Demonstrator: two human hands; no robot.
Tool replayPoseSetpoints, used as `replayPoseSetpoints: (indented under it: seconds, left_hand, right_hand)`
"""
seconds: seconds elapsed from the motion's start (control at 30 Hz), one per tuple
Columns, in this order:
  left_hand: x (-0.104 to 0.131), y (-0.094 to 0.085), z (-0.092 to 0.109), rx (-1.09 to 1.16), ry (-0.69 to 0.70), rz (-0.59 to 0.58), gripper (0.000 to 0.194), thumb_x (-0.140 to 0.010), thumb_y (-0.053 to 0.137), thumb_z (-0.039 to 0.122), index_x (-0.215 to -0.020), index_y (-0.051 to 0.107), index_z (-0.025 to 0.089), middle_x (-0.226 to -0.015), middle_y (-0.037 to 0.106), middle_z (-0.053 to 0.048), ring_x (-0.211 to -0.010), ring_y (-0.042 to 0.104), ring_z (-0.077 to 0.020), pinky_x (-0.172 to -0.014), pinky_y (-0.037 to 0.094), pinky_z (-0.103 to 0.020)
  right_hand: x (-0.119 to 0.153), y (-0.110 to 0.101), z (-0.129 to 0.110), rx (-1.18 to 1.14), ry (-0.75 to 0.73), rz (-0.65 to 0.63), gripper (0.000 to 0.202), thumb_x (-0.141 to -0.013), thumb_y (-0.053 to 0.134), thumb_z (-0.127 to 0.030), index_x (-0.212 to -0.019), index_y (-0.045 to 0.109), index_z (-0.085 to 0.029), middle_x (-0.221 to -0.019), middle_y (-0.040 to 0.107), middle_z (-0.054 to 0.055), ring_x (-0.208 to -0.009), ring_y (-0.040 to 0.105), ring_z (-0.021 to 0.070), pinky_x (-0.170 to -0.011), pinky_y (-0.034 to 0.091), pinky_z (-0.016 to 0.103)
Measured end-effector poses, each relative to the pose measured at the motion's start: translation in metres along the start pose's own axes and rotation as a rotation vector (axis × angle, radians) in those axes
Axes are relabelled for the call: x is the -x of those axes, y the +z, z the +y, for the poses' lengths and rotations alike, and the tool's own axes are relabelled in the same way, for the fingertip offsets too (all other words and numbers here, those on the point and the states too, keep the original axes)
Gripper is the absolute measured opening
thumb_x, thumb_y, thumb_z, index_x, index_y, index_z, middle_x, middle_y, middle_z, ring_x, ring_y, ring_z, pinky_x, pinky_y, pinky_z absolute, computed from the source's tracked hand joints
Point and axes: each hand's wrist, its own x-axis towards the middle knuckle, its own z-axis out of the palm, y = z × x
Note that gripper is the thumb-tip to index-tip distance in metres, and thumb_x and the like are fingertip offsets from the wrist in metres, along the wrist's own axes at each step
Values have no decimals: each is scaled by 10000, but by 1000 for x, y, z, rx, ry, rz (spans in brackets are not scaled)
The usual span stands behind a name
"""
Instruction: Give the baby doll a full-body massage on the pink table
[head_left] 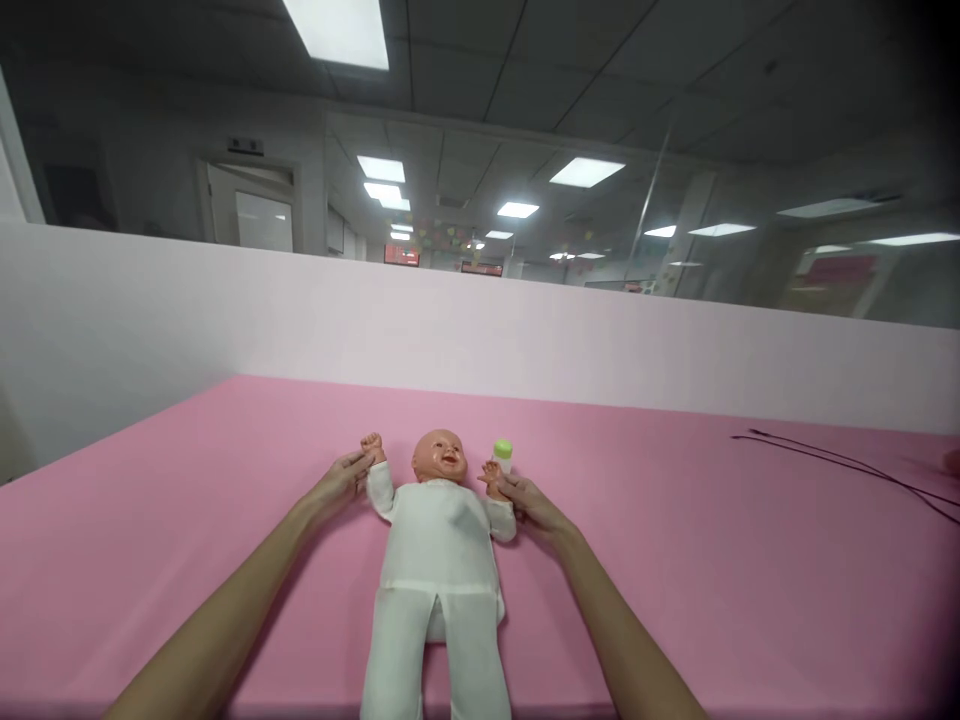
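A baby doll (441, 540) in a white top and trousers lies on its back on a pink-covered table (637, 580), head toward the far side. Its arms are bent up beside its head. My left hand (341, 480) is closed around the doll's wrist on the left of the picture. On the other side, my right hand (534, 503) has its fingers pinched on the doll's other wrist. Just behind that doll hand stands a small bottle (503, 455) with a green cap, its lower part hidden.
Two thin dark cords (840, 463) lie across the table at the right. A low white partition (525, 335) runs along the table's back edge, and another closes off the left. At the far right edge, a reddish shape (952, 462) is partly cut off.
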Motion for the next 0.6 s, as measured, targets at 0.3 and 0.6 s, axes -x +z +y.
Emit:
replayPoseSetpoints:
  seconds: [0.3, 0.6]
  left_hand:
    - [11, -15, 23, -430, -81, -653, 344, -568, 986, 310, -840, 828, 170, -1010, 750, -132, -973, 667, -295, -828, 513, -372]
    - [3, 5, -6, 12, -82, 163, 527, -745, 840, 634, -927, 749, 149, -820, 712, -53, -732, 663, -190, -713, 532, -311]
  right_hand:
    - [13, -16, -15, 319, 61, -624, 461, -587, 971, -337, -998, 824, -191, -1019, 761, 65, -939, 678, 232, -868, 527, 361]
    - [-4, 7, 9, -157, -4, 154, 449, -839, 791, -551, -1143, 789, -219, -1239, 750, 89, -1124, 677, 265, -928, 560, 345]
